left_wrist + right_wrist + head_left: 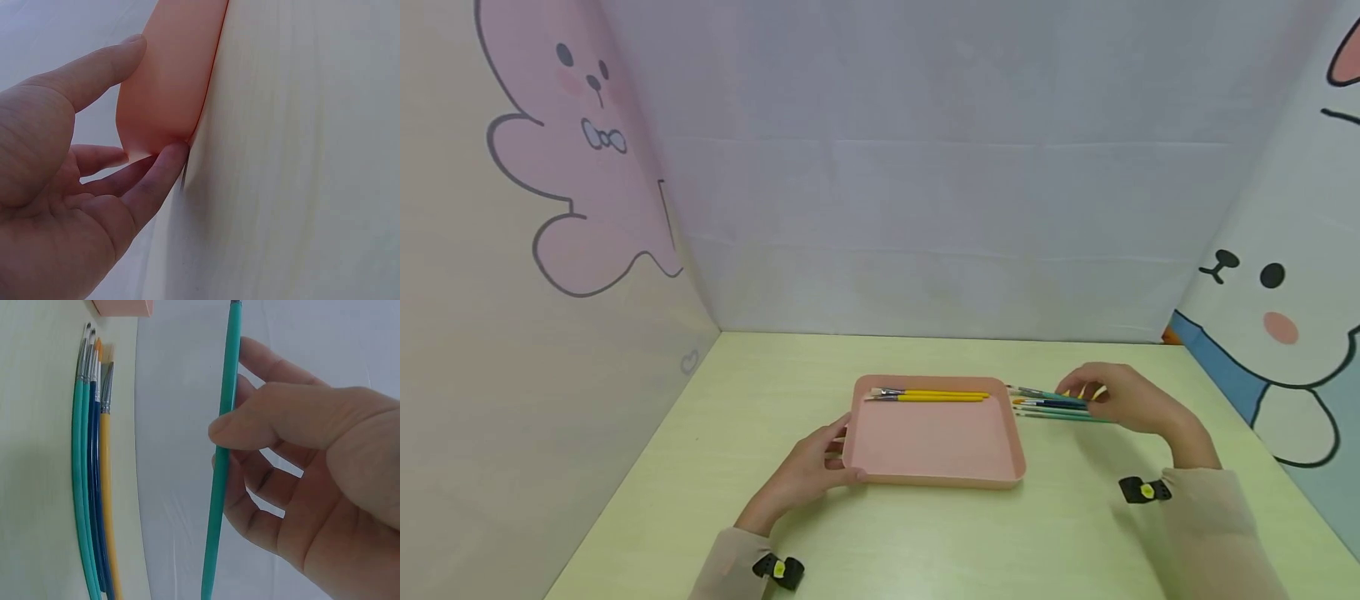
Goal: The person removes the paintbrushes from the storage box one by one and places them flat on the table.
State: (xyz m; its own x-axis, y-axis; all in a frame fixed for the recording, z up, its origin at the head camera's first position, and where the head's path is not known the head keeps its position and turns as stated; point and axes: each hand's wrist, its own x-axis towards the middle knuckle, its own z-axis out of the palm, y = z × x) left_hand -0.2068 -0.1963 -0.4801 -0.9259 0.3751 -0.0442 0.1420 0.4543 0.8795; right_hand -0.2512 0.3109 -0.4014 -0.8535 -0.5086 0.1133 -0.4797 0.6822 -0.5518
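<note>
A shallow pink tray (934, 442) lies on the table, with yellow-handled paintbrushes (940, 398) along its far side. My left hand (808, 467) holds the tray's near left corner; in the left wrist view the thumb touches one wall and the fingers another. To the right of the tray, my right hand (1127, 398) pinches a green paintbrush (219, 475) between thumb and fingers, raised off the table. Below it lie more paintbrushes side by side: green ones (81, 456), dark blue ones (95, 469) and a yellow one (107, 475).
The pale wooden table (925, 542) is bounded by a light back panel (925, 208). Side panels with cartoon animals (1277, 333) stand left and right. The right one comes close to my right forearm.
</note>
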